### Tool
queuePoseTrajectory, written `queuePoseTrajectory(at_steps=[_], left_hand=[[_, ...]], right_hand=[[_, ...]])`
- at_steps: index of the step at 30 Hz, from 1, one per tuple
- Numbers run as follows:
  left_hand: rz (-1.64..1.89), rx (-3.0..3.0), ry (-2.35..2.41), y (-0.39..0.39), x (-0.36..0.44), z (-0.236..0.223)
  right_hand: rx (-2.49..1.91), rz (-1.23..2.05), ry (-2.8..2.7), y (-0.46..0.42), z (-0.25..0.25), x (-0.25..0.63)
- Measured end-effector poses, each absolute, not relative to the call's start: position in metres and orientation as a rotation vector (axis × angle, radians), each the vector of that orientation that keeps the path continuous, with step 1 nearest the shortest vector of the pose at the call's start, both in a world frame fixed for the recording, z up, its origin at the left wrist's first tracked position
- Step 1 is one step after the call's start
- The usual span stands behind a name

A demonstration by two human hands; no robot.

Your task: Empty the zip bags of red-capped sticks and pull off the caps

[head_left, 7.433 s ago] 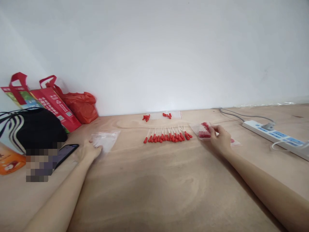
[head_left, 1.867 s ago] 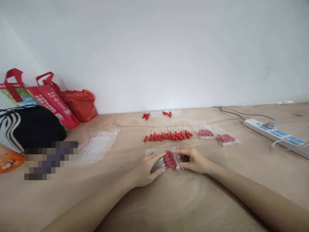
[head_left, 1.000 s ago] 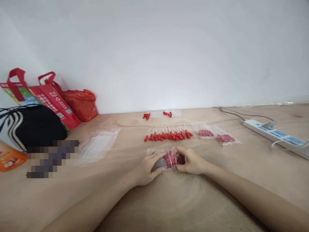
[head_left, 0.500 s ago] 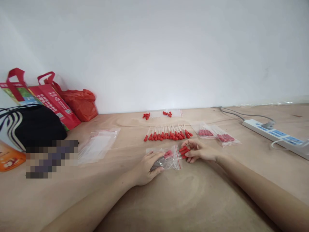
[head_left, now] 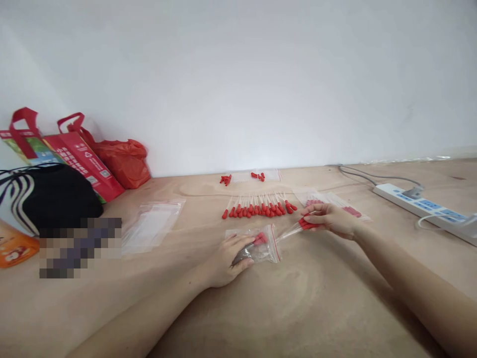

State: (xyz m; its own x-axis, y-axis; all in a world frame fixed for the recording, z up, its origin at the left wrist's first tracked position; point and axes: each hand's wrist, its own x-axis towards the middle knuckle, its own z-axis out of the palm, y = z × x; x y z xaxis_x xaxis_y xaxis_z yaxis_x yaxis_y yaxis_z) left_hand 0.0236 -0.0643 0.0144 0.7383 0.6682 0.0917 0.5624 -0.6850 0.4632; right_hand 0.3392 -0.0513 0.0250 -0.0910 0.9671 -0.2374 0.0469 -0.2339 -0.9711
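Red-bulbed droppers (head_left: 257,211) lie in a row at the middle of the wooden table (head_left: 298,308), bulbs toward the near side and pale stems toward the wall (head_left: 238,89). At the far left, an orange packet (head_left: 17,247) lies near a black bag with white stripes (head_left: 65,196); behind the latter stand a multicolored shopping bag (head_left: 26,145), a red shopping bag (head_left: 84,161) and a crumpled red plastic bag (head_left: 126,163). A pixelated patch (head_left: 80,248) obscures the surface at the near side of the black bag. To its right, clear zip bags (head_left: 152,226) lie flat and overlapping. The left hand (head_left: 231,256) rests on an open-ended clear bag (head_left: 269,248) containing further red bulbs; its fingers are extended close together over the plastic, with the thumb apart at the near edge. Beyond the row, two small groups of red bulbs (head_left: 225,180) lie at a flat clear bag (head_left: 240,176) beside the wall. Right of the row, the right hand (head_left: 328,220) pinches a bunch of droppers (head_left: 307,223) by the bulbs between thumb and fingers, the stems slanting down toward the bag's mouth. Partly behind this hand lie two filled bags (head_left: 352,211). At the far right, a white power strip (head_left: 428,208) bears a gray plug (head_left: 413,193).
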Motion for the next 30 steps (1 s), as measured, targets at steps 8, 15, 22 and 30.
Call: queuePoseTrajectory(at_steps=[8, 15, 22, 30], left_hand=[[0.460, 2.490, 0.941, -0.064, 0.021, 0.014], [0.858, 2.530, 1.153, -0.042, 0.009, 0.008], [0.872, 2.575, 1.282, -0.035, 0.004, 0.004], [0.824, 2.462, 1.462, -0.016, 0.003, -0.001]], right_hand=[[-1.186, 0.777, -1.257, -0.033, 0.046, 0.335], [-1.005, -0.188, -1.959, 0.009, 0.023, 0.251], [-0.953, -0.716, -2.498, 0.026, 0.012, 0.208], [-0.885, -0.688, -2.638, 0.024, 0.008, 0.204]])
